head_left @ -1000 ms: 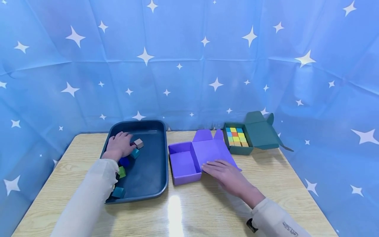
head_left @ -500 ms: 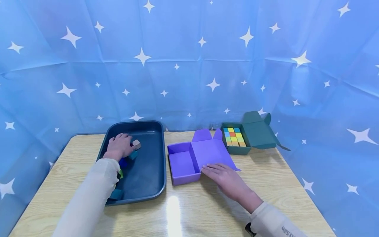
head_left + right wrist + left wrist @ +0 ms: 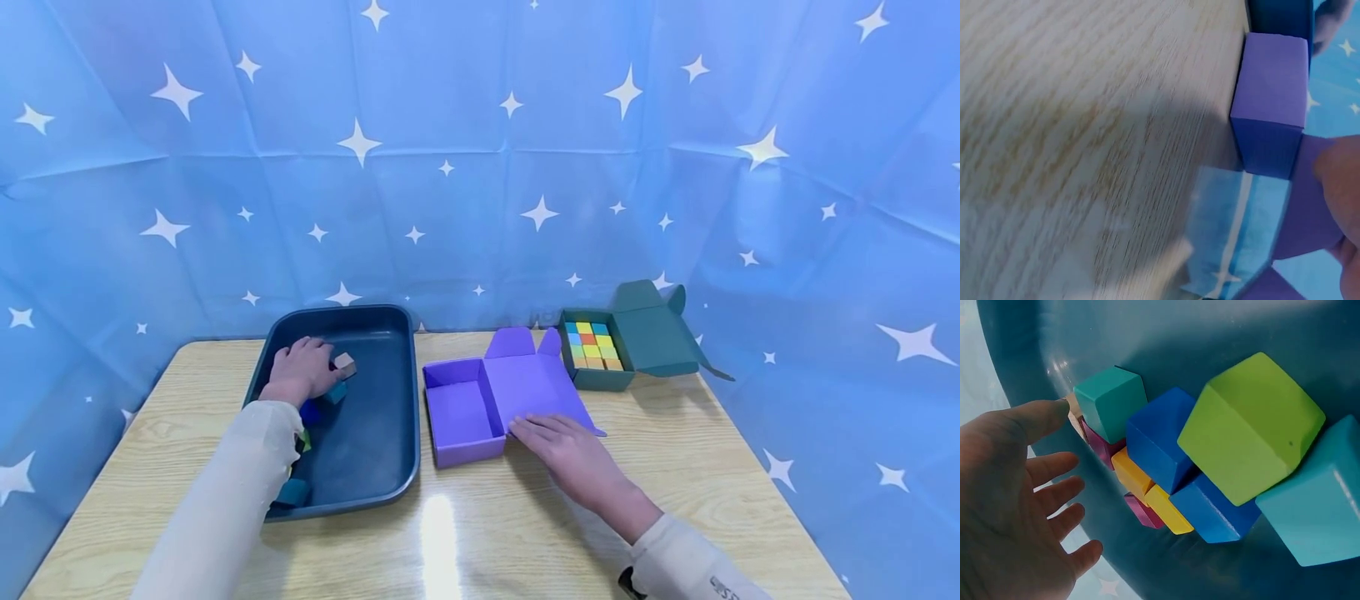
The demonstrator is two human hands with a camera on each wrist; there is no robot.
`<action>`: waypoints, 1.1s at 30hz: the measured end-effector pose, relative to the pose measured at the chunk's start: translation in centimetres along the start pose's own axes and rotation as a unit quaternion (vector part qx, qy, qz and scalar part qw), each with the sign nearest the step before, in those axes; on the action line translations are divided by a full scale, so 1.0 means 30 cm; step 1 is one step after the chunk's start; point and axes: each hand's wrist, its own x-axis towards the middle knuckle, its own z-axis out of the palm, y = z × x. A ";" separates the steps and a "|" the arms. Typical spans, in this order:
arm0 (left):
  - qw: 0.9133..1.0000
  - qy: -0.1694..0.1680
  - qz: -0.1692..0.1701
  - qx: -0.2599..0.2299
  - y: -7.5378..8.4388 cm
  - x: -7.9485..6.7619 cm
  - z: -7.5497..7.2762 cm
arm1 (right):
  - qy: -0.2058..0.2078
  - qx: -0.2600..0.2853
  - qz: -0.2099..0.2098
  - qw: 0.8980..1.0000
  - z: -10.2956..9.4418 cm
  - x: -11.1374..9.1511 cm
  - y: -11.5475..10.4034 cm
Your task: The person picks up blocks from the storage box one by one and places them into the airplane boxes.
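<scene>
My left hand hangs over the left side of a dark blue tray, its fingers relaxed and apart. In the left wrist view its thumb tip overlaps the edge of a pale beige wooden cube. Alongside lie a teal cube, a lime green cube, and blue, yellow and magenta ones, partly hidden by the arm in the head view. My right hand rests its extended fingers on the near edge of the open lid of a purple box, whose inside is bare.
Behind and right of the purple box stands a dark green box, lid folded out, packed with rows of colourful cubes. Everything sits on a pale wooden table before a blue star-patterned curtain.
The head view shifts slightly, moving the scene a little leftward. Both hands keep nearly the same place, the left by the beige cube and the right on the purple lid.
</scene>
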 end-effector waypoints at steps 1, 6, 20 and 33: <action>1.000 -0.001 0.000 0.000 0.001 0.001 0.001 | 0.001 0.003 0.000 1.000 0.002 -0.001 -0.001; 1.000 -0.008 -0.002 0.001 0.003 0.009 0.005 | 0.000 0.011 -0.004 1.000 0.006 -0.006 -0.009; 1.000 0.005 0.000 0.022 0.030 0.033 0.032 | -0.024 -0.018 0.009 1.000 -0.001 -0.008 -0.024; 0.999 0.039 0.006 0.031 0.041 0.041 0.046 | -0.024 -0.027 0.008 0.999 0.002 -0.010 -0.022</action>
